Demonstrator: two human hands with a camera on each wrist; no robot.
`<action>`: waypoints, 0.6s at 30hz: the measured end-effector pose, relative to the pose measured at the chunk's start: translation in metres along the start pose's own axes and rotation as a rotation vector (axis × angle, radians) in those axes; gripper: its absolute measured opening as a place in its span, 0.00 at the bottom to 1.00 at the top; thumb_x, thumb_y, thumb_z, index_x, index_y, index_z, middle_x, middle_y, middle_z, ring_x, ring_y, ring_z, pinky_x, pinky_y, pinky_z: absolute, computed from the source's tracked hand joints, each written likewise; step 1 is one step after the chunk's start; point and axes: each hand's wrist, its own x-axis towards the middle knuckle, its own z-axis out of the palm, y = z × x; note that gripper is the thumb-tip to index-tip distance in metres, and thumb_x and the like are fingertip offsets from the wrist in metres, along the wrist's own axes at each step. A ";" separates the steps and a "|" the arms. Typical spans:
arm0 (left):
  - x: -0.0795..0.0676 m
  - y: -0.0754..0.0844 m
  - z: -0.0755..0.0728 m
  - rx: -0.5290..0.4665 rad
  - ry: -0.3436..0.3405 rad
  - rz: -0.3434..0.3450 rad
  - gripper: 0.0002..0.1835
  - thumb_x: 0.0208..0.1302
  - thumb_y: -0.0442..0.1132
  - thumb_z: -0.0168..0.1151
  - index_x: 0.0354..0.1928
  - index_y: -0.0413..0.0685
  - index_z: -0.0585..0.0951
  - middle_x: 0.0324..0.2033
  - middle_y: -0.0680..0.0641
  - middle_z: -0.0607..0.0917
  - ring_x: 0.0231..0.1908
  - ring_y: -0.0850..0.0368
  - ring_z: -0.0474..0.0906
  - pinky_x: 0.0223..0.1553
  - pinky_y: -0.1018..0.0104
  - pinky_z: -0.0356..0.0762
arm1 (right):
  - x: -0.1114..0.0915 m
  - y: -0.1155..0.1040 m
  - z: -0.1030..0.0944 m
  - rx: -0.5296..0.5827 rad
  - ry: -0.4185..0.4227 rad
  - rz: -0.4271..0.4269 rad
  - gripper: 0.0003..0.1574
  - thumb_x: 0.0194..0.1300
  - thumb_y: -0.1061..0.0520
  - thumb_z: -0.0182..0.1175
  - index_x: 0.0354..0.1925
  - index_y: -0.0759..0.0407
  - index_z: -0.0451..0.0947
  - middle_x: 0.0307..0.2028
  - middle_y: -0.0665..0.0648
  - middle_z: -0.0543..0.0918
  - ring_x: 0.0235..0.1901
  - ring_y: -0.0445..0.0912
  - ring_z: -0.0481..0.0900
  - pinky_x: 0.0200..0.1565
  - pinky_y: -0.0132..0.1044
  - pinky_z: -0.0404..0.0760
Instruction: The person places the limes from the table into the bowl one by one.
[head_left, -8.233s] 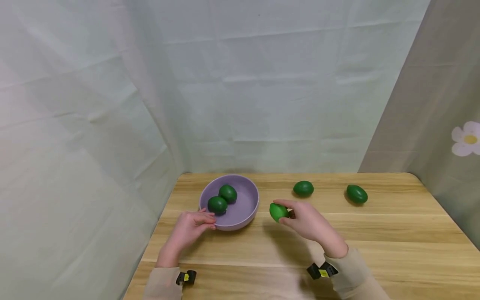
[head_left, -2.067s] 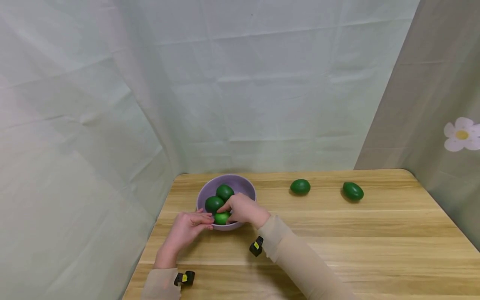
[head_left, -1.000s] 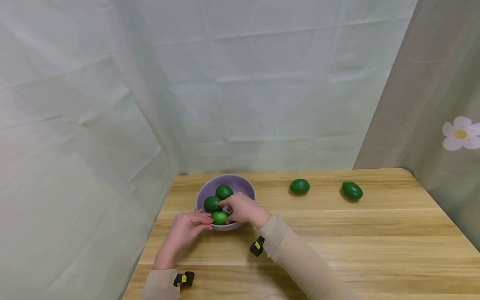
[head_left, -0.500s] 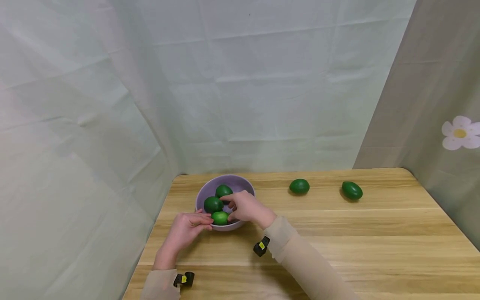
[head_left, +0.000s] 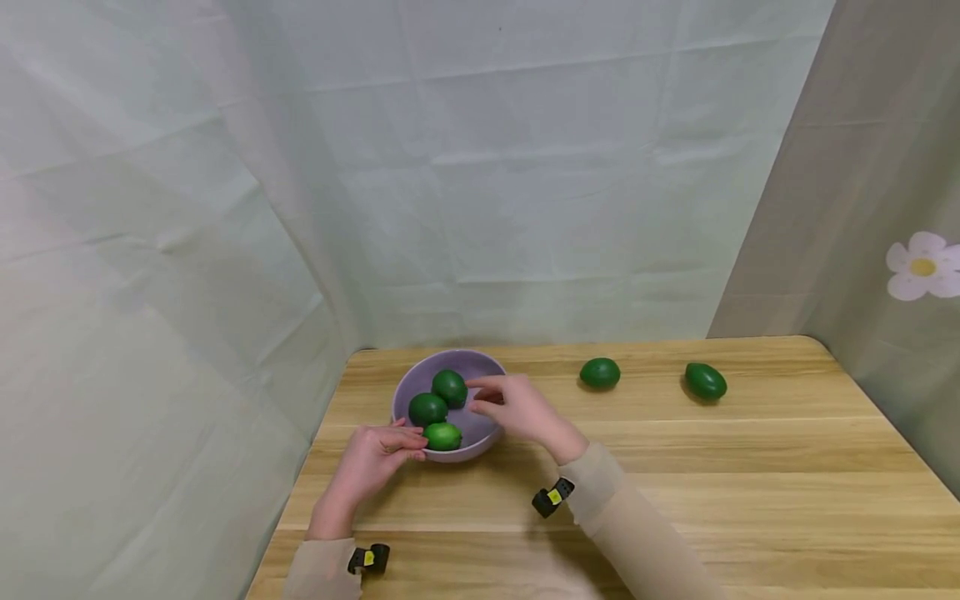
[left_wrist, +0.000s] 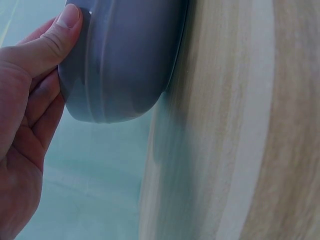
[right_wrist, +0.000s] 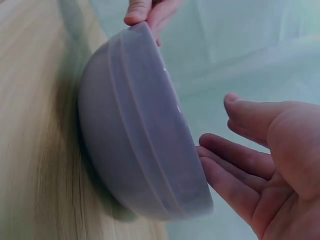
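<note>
In the head view a purple bowl [head_left: 474, 429] stands on the left of the wooden table, holding a bright green lime [head_left: 442, 437] at its near side and two dark green oval fruits [head_left: 427, 409] behind it. My left hand [head_left: 378, 457] pinches the bowl's near-left rim, thumb outside, as the left wrist view shows with the bowl wall [left_wrist: 125, 55]. Over the right side of the bowl is my right hand [head_left: 521, 407], thumb and fingers spread with nothing between them. In the right wrist view its fingers [right_wrist: 235, 192] lie beside the bowl's rim.
Two more dark green fruits lie on the table [head_left: 750, 467] to the right: one fruit [head_left: 600, 373] near the back, another fruit [head_left: 706, 382] farther right. Pale cloth [head_left: 540, 183] hangs behind and at the left. Each wrist carries a small black camera [head_left: 553, 497].
My right hand carried the lime from right of the bowl into it, let go, and has now drawn back up and right. My left hand has stayed on the rim.
</note>
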 end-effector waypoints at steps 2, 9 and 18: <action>0.000 0.000 0.000 0.000 0.003 0.001 0.08 0.54 0.32 0.83 0.36 0.50 0.95 0.39 0.54 0.94 0.56 0.39 0.88 0.65 0.46 0.82 | -0.004 0.001 -0.003 0.020 0.032 -0.002 0.23 0.78 0.55 0.67 0.67 0.58 0.83 0.50 0.55 0.91 0.50 0.44 0.89 0.53 0.39 0.90; 0.000 0.000 0.000 0.002 0.004 0.006 0.08 0.54 0.32 0.83 0.37 0.49 0.95 0.40 0.54 0.94 0.56 0.38 0.87 0.65 0.46 0.82 | -0.020 0.012 -0.015 0.132 0.097 0.016 0.20 0.78 0.52 0.66 0.63 0.55 0.86 0.54 0.53 0.90 0.51 0.43 0.87 0.54 0.38 0.89; 0.000 -0.001 0.001 -0.007 0.005 0.006 0.09 0.53 0.31 0.83 0.36 0.49 0.95 0.39 0.54 0.94 0.55 0.39 0.88 0.65 0.46 0.81 | -0.038 0.023 -0.027 0.175 0.121 0.007 0.22 0.79 0.52 0.66 0.63 0.61 0.85 0.58 0.60 0.88 0.52 0.48 0.88 0.53 0.37 0.89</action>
